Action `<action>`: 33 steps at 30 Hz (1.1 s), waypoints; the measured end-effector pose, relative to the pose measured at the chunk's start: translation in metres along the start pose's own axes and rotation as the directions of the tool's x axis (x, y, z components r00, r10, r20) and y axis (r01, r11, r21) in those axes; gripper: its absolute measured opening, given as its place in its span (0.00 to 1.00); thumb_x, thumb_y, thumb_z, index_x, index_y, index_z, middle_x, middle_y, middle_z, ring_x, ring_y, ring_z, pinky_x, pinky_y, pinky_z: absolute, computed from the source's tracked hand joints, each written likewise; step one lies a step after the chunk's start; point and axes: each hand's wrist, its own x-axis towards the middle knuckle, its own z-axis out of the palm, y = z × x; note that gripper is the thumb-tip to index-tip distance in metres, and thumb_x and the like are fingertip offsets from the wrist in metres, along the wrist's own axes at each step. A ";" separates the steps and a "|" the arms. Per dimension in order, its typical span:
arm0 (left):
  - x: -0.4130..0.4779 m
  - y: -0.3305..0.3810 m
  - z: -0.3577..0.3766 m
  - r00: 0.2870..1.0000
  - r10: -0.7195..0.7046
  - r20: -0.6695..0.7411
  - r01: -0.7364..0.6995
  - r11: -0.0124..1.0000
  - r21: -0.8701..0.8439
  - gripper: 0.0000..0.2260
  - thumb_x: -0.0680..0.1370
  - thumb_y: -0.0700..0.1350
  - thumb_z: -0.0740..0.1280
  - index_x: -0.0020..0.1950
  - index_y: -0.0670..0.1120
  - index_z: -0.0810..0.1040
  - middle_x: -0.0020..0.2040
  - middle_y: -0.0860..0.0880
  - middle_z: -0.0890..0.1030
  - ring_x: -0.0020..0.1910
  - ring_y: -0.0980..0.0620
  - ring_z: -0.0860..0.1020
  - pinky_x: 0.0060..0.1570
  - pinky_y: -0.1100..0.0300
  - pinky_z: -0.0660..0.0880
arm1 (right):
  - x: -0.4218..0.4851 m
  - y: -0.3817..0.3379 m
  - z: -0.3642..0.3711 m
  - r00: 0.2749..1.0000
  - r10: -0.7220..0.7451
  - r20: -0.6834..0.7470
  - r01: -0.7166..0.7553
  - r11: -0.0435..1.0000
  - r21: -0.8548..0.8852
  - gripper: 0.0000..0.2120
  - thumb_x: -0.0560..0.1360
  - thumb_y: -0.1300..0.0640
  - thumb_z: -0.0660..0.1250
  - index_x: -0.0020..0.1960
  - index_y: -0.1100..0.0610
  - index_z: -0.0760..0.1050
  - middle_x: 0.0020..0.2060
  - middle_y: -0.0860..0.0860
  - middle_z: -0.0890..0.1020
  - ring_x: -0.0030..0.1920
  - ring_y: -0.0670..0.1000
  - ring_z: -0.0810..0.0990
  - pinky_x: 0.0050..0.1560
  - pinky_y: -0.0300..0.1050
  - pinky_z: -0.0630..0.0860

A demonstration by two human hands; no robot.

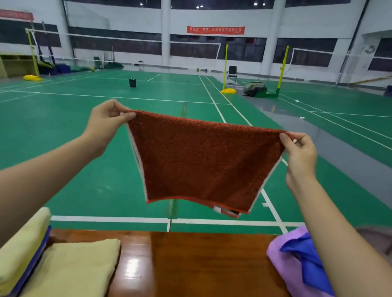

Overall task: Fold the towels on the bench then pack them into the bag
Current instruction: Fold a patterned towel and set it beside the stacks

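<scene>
A rust-red towel (201, 161) hangs doubled over in the air above the wooden bench (200, 277). My left hand (107, 122) pinches its top left corner and my right hand (298, 152) pinches its top right corner, stretching the top edge taut. A folded pale yellow towel (75, 271) lies on the bench at the left. Beside it, further left, another yellow towel (9, 257) rests on a blue one (36, 255). At the right lies a crumpled purple towel (305, 290) with a blue towel (308, 264) on top. No bag is clearly in view.
The bench's shiny brown middle lies between the towel piles. Beyond it stretches a green badminton court floor (116, 164) with white lines, net posts, a black bin (132, 82) and a chair (232, 74) far off. A greyish cloth object (379, 240) sits at the right edge.
</scene>
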 end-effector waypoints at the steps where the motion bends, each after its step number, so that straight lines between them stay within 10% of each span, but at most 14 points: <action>1: -0.014 -0.002 -0.007 0.999 -0.023 0.035 0.023 1.000 0.009 0.12 0.74 0.32 0.67 0.36 0.46 0.71 0.27 0.60 0.79 0.30 0.67 0.75 0.41 0.72 0.71 | -0.010 0.002 -0.009 1.000 0.013 0.024 -0.013 1.000 0.000 0.11 0.75 0.68 0.65 0.38 0.55 0.71 0.34 0.49 0.76 0.35 0.42 0.75 0.41 0.33 0.73; 13: -0.226 -0.047 -0.067 0.771 -0.495 0.400 0.558 0.829 -0.050 0.07 0.71 0.32 0.65 0.36 0.42 0.73 0.29 0.49 0.79 0.28 0.55 0.77 0.31 0.67 0.76 | -0.197 0.028 -0.133 0.896 0.408 0.173 -0.429 0.897 0.107 0.12 0.52 0.58 0.75 0.32 0.55 0.74 0.25 0.48 0.78 0.26 0.44 0.77 0.30 0.34 0.75; 18: -0.263 -0.062 -0.071 0.707 -0.576 0.410 0.624 0.781 0.021 0.05 0.73 0.34 0.66 0.39 0.41 0.73 0.33 0.48 0.81 0.33 0.53 0.80 0.33 0.61 0.79 | -0.231 0.043 -0.158 0.855 0.503 0.126 -0.509 0.861 0.017 0.09 0.66 0.65 0.71 0.33 0.55 0.73 0.27 0.48 0.80 0.27 0.44 0.77 0.29 0.33 0.74; 27: -0.262 -0.098 -0.064 0.682 -0.632 0.367 0.658 0.750 0.068 0.03 0.76 0.36 0.65 0.44 0.40 0.77 0.36 0.47 0.83 0.38 0.52 0.81 0.39 0.60 0.78 | -0.230 0.083 -0.149 0.918 0.396 -0.012 -0.383 0.878 -0.286 0.09 0.74 0.64 0.67 0.39 0.54 0.73 0.34 0.53 0.74 0.36 0.48 0.72 0.40 0.41 0.69; 33: -0.243 -0.118 -0.053 0.713 -0.628 0.311 0.637 0.766 0.088 0.03 0.78 0.38 0.64 0.46 0.41 0.76 0.36 0.49 0.82 0.37 0.53 0.80 0.34 0.63 0.78 | -0.206 0.098 -0.120 0.983 0.181 0.035 -0.137 0.843 -0.521 0.04 0.76 0.65 0.65 0.44 0.59 0.71 0.35 0.49 0.71 0.36 0.43 0.68 0.38 0.28 0.67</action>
